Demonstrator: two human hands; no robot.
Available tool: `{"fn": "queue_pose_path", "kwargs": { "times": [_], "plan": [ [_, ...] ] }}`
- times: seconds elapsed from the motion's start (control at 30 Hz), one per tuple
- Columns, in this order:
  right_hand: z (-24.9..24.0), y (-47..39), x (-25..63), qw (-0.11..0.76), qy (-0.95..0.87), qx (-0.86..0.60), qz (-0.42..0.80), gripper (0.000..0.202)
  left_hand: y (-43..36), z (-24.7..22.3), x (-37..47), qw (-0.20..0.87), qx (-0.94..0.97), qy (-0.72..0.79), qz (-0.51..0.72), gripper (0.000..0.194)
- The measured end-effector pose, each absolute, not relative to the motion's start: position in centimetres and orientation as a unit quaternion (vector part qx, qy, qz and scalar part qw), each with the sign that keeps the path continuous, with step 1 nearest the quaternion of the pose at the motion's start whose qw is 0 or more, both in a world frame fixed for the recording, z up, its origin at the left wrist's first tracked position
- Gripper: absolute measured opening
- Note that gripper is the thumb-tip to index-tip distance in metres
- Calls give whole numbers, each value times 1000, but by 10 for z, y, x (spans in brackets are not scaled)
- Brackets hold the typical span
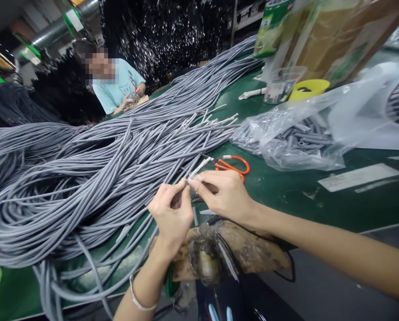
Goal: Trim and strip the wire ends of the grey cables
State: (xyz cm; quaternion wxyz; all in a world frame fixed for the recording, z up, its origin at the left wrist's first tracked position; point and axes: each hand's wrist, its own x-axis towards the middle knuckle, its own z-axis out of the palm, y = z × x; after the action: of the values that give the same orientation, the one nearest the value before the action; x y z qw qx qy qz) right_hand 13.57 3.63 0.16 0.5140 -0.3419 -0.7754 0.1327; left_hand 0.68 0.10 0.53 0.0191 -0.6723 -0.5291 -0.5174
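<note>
Both hands meet at the stripped end of a grey cable, whose whitish bare part (201, 167) sticks up past the fingers. My left hand (172, 209) pinches the cable just below that part. Thumb and fingers of my right hand (224, 191) close on it right beside the left fingertips. Behind the right hand lie orange-handled scissors (242, 166) on the green table. To the left spreads a large heap of grey cables (95, 178), several with whitish stripped ends pointing right. The exact spot of contact is partly hidden by the fingers.
Below the hands is a wooden board (252, 254) with a tape-wrapped fixture (206, 261). A clear bag of grey tube pieces (306, 133) lies right, near a yellow container (309, 89) and a plastic cup (279, 87). Across the table sits a person in a light-blue shirt (119, 84).
</note>
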Motion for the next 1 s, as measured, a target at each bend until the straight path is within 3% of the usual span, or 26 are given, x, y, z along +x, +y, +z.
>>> {"fn": "queue_pose_path", "kwargs": {
  "times": [0.17, 0.4, 0.57, 0.77, 0.9, 1.0],
  "plan": [
    [8, 35, 131, 497, -746, -381, 225, 36, -1, 7, 8, 81, -663, -521, -532, 10],
    [-3, 28, 130, 535, -782, -320, -13, 27, -2, 7, 8, 34, -658, -535, -529, 9],
    [1, 27, 131, 531, -774, -345, 28, 24, 2, 1, 6, 68, -675, -522, -517, 14],
    [8, 5, 126, 539, -816, -208, -2, 30, 25, -1, -16, -152, -558, -626, -523, 10],
    [6, 26, 136, 530, -788, -312, -17, 23, 23, 9, -14, -280, -545, -578, -538, 25],
    [4, 42, 142, 503, -788, -353, 11, 23, 15, 14, -8, -299, -563, -554, -535, 29]
  ]
}}
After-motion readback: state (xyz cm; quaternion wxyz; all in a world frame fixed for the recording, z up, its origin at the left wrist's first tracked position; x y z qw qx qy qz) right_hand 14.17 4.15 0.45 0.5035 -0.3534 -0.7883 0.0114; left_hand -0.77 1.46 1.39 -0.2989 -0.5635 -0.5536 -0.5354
